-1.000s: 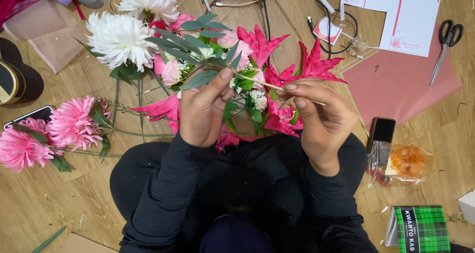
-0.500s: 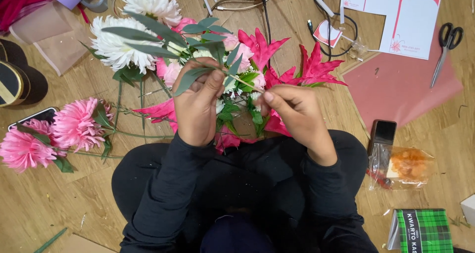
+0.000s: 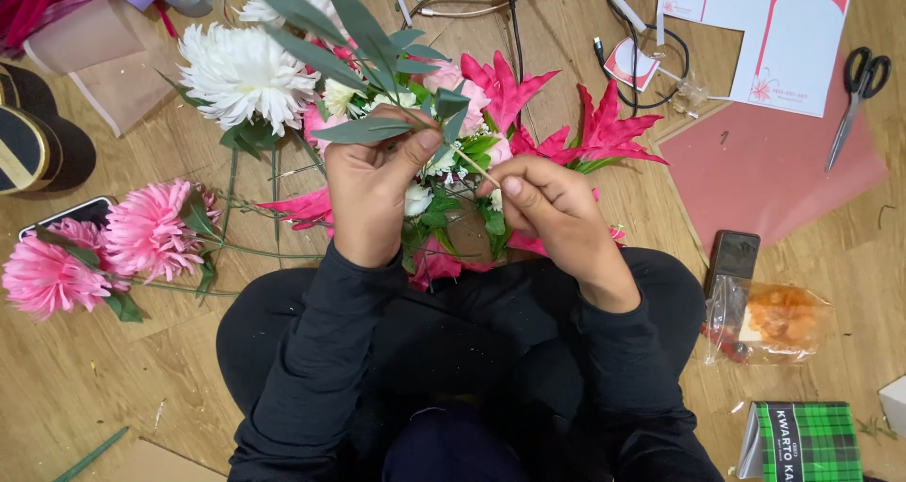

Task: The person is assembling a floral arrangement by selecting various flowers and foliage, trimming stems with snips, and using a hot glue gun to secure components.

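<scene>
While we sit on the wooden floor [image 3: 85, 378] with the flowers spread before us, our left hand [image 3: 368, 194] is closed around a leafy green sprig [image 3: 354, 58] near the centre of the frame, thumb pressed against its stem, and our right hand [image 3: 552, 204] pinches a thin pale stick [image 3: 472, 164] between fingertips, its tip touching the stems held by the left. Both hands sit just above a bunch of small white and pink blossoms [image 3: 444, 161], with magenta star-shaped flowers [image 3: 604, 133] just behind them toward the upper right. As we judge it, the stick is slender and could snap or slip off the stem if pressed at an angle, and the long leaves lean over the white flowers and could catch on them. The bunch in the left hand might also loosen, since only a few fingers bind it. We count two big white shaggy flowers [image 3: 247, 72] at upper left, two pink shaggy flowers [image 3: 151, 232] at the left edge, and at least three magenta star blooms. One pair of scissors [image 3: 854, 100] lies at upper right on a pink sheet [image 3: 774, 175], one phone [image 3: 732, 260] and one clear bag of orange bits [image 3: 779, 322] at right, one green plaid box [image 3: 802, 441] at lower right.
</scene>
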